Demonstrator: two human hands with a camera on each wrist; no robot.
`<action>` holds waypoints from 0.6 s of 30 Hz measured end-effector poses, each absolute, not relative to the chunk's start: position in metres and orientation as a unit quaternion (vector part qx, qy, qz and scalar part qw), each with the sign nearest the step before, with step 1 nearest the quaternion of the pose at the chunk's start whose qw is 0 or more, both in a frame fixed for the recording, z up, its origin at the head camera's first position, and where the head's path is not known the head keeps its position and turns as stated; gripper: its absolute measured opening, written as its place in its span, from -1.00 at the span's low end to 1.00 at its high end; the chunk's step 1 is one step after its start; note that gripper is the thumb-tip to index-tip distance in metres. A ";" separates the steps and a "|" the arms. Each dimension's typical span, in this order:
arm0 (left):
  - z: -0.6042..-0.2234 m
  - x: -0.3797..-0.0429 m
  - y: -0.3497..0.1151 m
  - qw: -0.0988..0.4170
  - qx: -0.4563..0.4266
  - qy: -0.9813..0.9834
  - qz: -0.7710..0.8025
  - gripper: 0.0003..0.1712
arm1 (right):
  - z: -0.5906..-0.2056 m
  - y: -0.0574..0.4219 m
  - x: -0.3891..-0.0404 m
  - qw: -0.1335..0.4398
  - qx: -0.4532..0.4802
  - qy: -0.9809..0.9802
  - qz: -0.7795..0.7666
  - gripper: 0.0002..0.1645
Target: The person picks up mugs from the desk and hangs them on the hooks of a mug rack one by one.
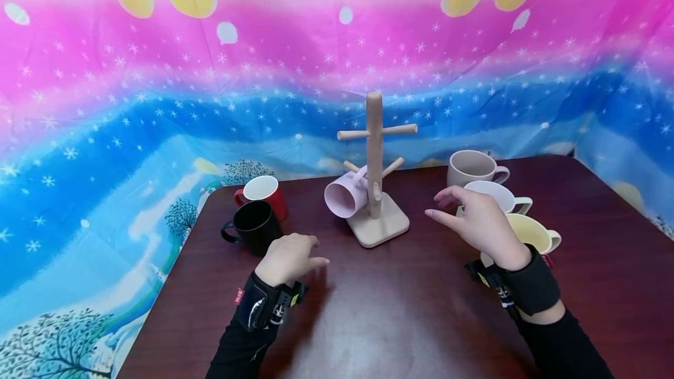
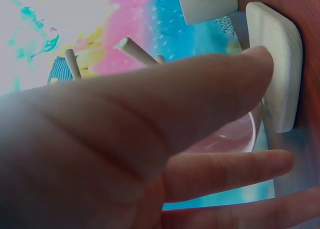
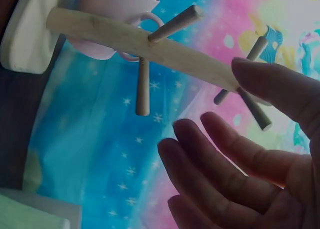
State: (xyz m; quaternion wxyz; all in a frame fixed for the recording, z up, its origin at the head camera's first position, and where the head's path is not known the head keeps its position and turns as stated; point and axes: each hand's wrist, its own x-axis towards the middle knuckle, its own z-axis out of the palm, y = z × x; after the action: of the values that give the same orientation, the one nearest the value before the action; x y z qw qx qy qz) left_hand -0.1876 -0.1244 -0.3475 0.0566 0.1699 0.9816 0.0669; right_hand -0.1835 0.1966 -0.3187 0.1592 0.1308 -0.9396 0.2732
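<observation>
A pale pink mug [image 1: 344, 195] hangs tilted by its handle on a lower peg of the wooden mug tree [image 1: 374, 162]. My left hand [image 1: 288, 257] hovers just in front of the black mug [image 1: 257, 228], holding nothing, with thumb and fingers extended. Behind the black mug stands a red mug [image 1: 274, 199] with a white inside. My right hand [image 1: 481, 221] is held in the air, fingers loosely bent and apart, nothing between them. It partly hides a white mug [image 1: 492, 192] and a yellow mug [image 1: 529, 231]. A grey mug [image 1: 471, 167] stands behind those two.
The mug tree's base [image 1: 380, 224] sits near the middle of the dark wood table [image 1: 379, 309]. Its upper pegs [image 1: 400, 129] stick out to the sides with nothing on them. A colourful patterned cloth [image 1: 295, 75] hangs behind and beside the table.
</observation>
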 end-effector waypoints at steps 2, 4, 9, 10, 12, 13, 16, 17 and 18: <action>-0.347 -0.188 -0.124 0.057 0.171 0.981 0.065 -0.50 | -0.317 0.194 -0.181 0.163 0.140 -0.945 0.249 -0.65; -0.347 -0.188 -0.124 0.058 0.169 0.982 0.066 -0.50 | -0.316 0.193 -0.179 0.163 0.151 -0.948 0.228 -0.66; -0.348 -0.189 -0.124 0.061 0.169 0.981 0.067 -0.49 | -0.311 0.198 -0.175 0.173 0.167 -0.947 0.213 -0.68; -0.348 -0.189 -0.124 0.062 0.170 0.981 0.066 -0.49 | -0.310 0.200 -0.174 0.183 0.168 -0.945 0.214 -0.69; -0.348 -0.189 -0.124 0.064 0.170 0.981 0.063 -0.49 | -0.309 0.204 -0.173 0.205 0.169 -0.939 0.219 -0.70; -0.348 -0.190 -0.123 0.065 0.169 0.982 0.063 -0.49 | -0.307 0.206 -0.172 0.212 0.167 -0.937 0.221 -0.70; -0.348 -0.189 -0.122 0.062 0.168 0.982 0.057 -0.49 | -0.305 0.211 -0.171 0.218 0.158 -0.935 0.230 -0.70; -0.348 -0.189 -0.122 0.061 0.169 0.982 0.056 -0.50 | -0.304 0.211 -0.171 0.214 0.153 -0.936 0.234 -0.70; -0.347 -0.189 -0.122 0.060 0.168 0.982 0.055 -0.51 | -0.304 0.212 -0.170 0.210 0.148 -0.937 0.236 -0.69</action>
State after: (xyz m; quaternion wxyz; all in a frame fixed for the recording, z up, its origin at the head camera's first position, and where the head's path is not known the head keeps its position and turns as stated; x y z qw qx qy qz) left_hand -0.1890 -0.1220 -0.3473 0.0597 0.1685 0.9823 0.0554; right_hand -0.1703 0.2121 -0.3039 0.2101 0.1480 -0.9371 0.2361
